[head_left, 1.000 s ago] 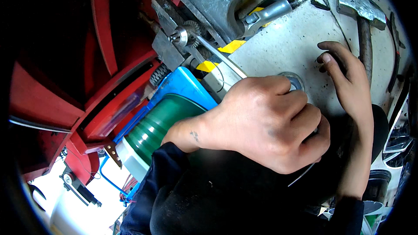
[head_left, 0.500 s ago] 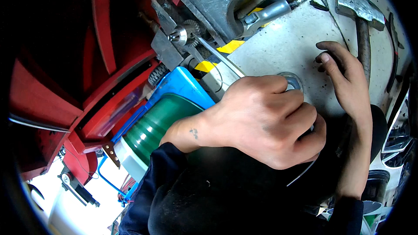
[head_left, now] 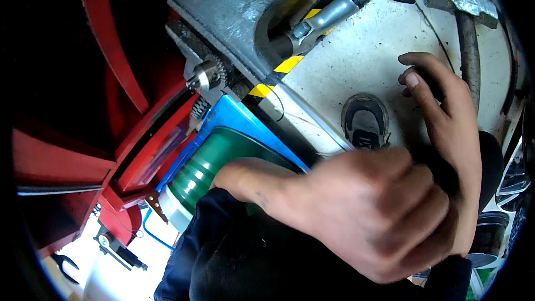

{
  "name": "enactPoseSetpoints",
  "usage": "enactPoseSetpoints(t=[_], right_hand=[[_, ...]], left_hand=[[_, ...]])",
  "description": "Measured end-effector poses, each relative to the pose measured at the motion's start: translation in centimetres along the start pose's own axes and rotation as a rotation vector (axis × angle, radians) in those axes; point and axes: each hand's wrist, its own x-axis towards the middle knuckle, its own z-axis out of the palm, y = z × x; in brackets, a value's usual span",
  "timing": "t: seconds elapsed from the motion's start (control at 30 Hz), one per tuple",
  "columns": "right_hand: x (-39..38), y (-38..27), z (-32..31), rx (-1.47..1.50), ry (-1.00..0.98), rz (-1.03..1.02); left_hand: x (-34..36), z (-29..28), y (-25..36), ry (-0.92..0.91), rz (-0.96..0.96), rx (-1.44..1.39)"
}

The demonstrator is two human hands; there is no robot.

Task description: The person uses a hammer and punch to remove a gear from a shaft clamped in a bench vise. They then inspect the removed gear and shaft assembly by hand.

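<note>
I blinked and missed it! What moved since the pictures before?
The left hand, closed in a fist, slid down and right, uncovering the round metal piece on the bench. The right hand stays beside it. The hammer and vise have not moved.

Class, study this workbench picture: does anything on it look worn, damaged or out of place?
The hammer at the far right looks worn: its head is rusty and pitted. The bench top is scuffed and stained, and its yellow-black edge tape is chipped. Nothing looks spilled.
</note>
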Motion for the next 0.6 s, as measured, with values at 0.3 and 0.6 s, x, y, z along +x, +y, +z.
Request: enactPoseSetpoints(t=[0.3,0.6], right_hand=[[-1.4,-1.8,-0.7,0.146,-0.135,0.15],[-3.2,-2.8,-2.2,0.346,-0.148,0.066]], left_hand=[[-0.5,5.8,-1.2,0.117,-0.05,-0.165],[-1.7,-1.8,-2.1,0.038,0.091,0.013]])
